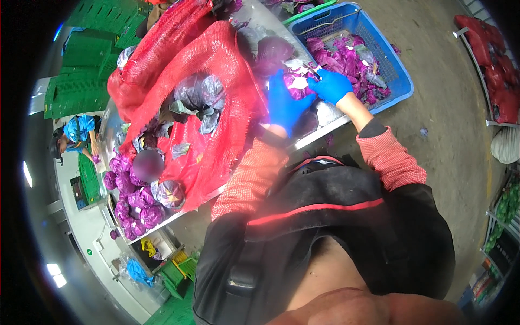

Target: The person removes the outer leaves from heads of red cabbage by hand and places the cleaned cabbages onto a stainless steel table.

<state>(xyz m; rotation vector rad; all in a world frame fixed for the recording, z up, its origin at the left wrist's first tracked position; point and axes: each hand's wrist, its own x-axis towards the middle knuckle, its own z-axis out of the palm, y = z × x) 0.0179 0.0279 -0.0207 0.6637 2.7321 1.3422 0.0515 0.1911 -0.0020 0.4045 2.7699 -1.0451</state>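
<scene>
My left hand (286, 103), in a blue glove, cups the near side of a red cabbage (300, 92) with white cut patches. A small dark knife (312, 72) is gripped in my right hand (333, 86), also blue-gloved, its blade against the cabbage or just above it. Both hands are over the metal table's (325, 115) right end. Beside them stands a blue plastic crate (400, 81), partly filled with purple leaf trimmings (349, 61). To the left lies an open red mesh sack (203, 44) with untrimmed cabbages (199, 91) inside.
Trimmed red cabbages (138, 199) are heaped at the table's left end. Across the table a co-worker in blue (79, 128) handles a cabbage. Stacked green crates (77, 77) stand behind. Filled red sacks (493, 73) sit on a rack across the concrete floor (451, 134).
</scene>
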